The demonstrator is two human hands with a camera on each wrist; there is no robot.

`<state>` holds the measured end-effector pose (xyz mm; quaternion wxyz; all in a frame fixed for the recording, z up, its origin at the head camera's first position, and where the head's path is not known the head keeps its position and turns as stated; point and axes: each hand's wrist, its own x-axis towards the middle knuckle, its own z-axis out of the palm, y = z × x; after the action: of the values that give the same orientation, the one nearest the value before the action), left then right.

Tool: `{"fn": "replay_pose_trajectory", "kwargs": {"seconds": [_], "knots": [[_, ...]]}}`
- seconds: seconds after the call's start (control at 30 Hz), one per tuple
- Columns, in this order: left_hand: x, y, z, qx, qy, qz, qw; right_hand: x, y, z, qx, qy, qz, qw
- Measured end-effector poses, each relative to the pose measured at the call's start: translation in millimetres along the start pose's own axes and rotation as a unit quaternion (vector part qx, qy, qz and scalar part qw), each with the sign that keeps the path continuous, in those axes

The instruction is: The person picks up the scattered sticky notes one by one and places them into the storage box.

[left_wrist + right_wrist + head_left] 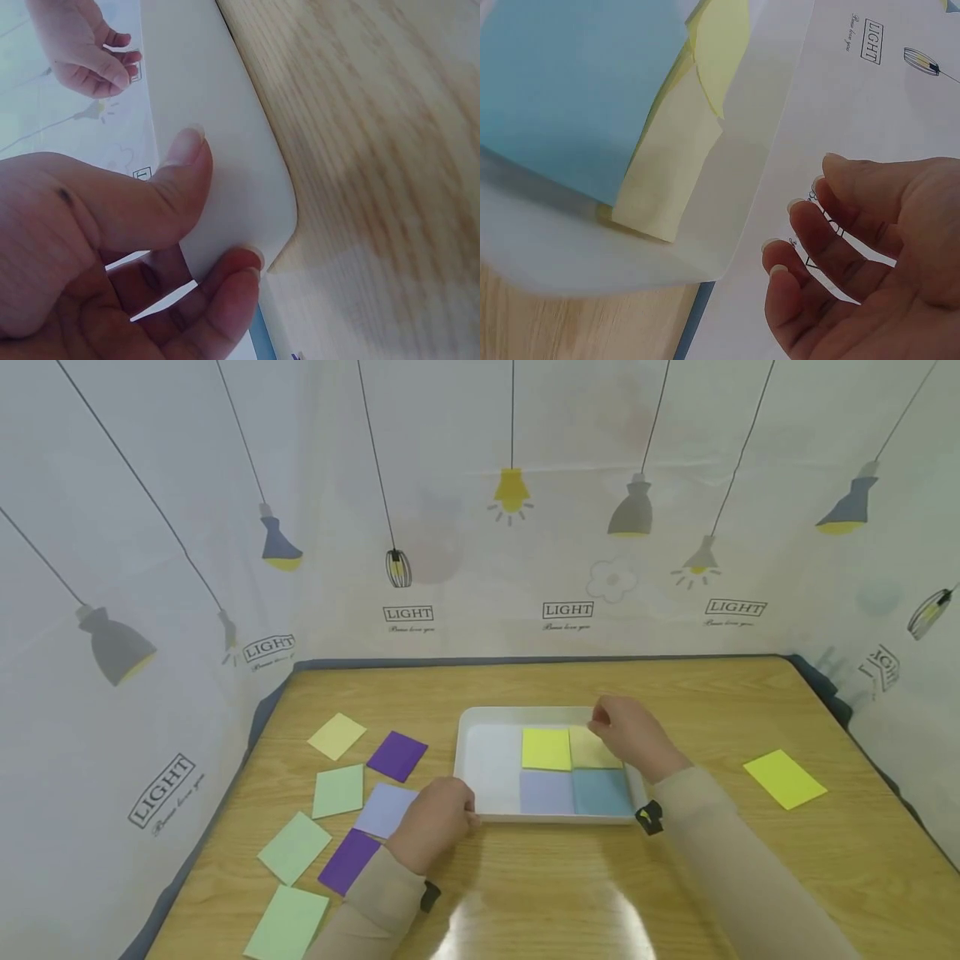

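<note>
A white rectangular tray [487, 768] lies mid-table. My left hand [437, 821] is at its front left corner; in the left wrist view the thumb and fingers pinch the tray's rim. Inside, toward the right, sit a bright yellow note [546, 750], a pale yellow note [596, 750], a lavender note [547, 792] and a blue note [602, 791], in two rows. My right hand [636, 735] hovers by the back right corner, partly hiding the pale yellow one. Its fingers [817, 232] bend loosely and hold nothing in the right wrist view.
Left of the tray lie loose notes: a cream one [337, 737], two purple, for instance this purple note [397, 756], several pale green, such as this green note [294, 847], and a lavender one. A bright yellow note [785, 778] lies far right. Lamp-printed cloth [480, 568] surrounds the table.
</note>
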<state>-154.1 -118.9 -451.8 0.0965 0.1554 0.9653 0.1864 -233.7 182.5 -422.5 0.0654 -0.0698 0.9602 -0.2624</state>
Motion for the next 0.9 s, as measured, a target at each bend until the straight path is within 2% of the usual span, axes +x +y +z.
{"fn": "replay_pose_trajectory", "kwargs": {"seconds": [0.4,0.9], "knots": [[-1.4,2.4,-1.7,0.005,0.004,0.005,1.0000,-14.2,26.1,-6.9,0.002,0.029,-0.002,1.000],[-0.8,4.0,-2.7,0.002,-0.005,-0.001,1.0000,-32.1,65.3,-19.5,-0.002,0.042,0.039,0.998]]}}
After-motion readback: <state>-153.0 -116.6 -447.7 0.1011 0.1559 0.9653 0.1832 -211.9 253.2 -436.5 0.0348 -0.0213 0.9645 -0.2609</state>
